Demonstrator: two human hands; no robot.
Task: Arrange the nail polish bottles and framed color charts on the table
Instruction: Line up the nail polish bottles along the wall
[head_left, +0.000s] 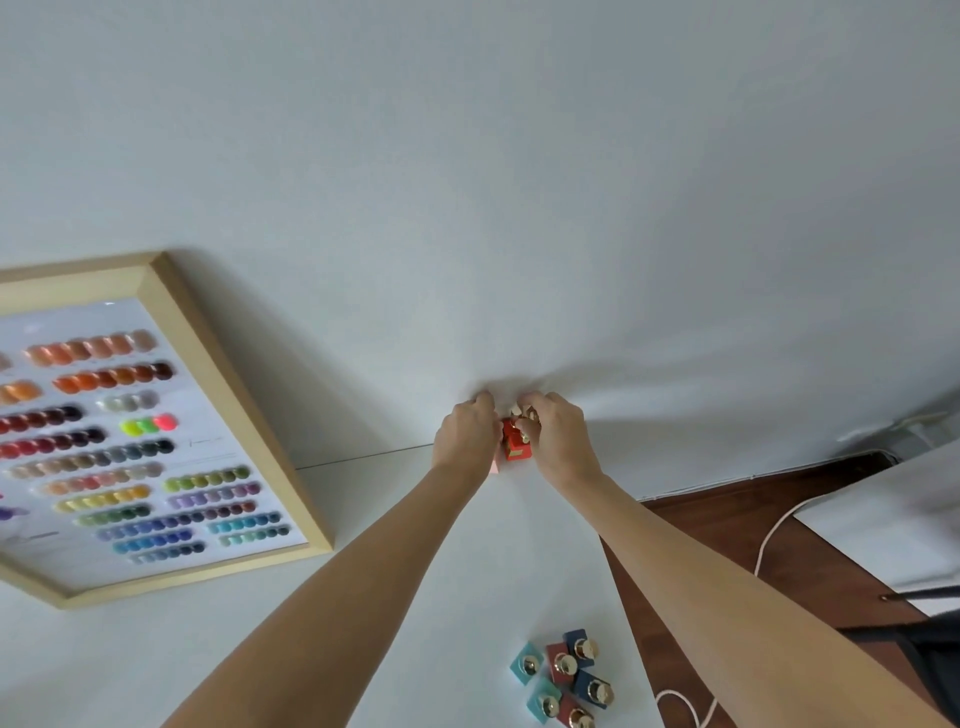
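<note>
Two hands met at the far edge of the white table (395, 597), against the wall. Our left hand (464, 435) and right hand (557, 434) both closed around a red nail polish bottle (516, 448), with a pink bottle (494, 466) just beside it under the left wrist. A cluster of teal, red and blue bottles (563, 675) stood near us. The framed color chart (156, 415) leaned at the left.

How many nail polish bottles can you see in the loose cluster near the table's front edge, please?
6, huddled near the front edge: two teal square bottles, two navy, two dark red. The frame edge may hide more.
</note>
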